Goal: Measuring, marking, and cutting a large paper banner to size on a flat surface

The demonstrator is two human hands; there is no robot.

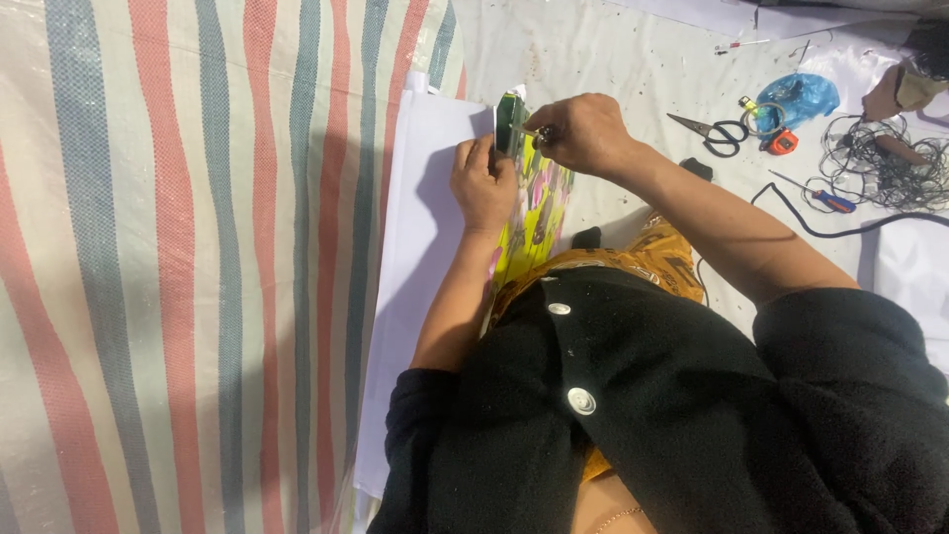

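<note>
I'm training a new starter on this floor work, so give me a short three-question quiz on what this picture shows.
1. True or false: the scissors lie untouched, apart from both hands.
2. What does the left hand press on? A) the yellow-green printed strip B) the blue-handled screwdriver C) the tangled wire
3. The right hand pinches a small thin ____ at the strip's top end.

Key: 1 true. 2 A. 3 tool, too small to identify.
</note>
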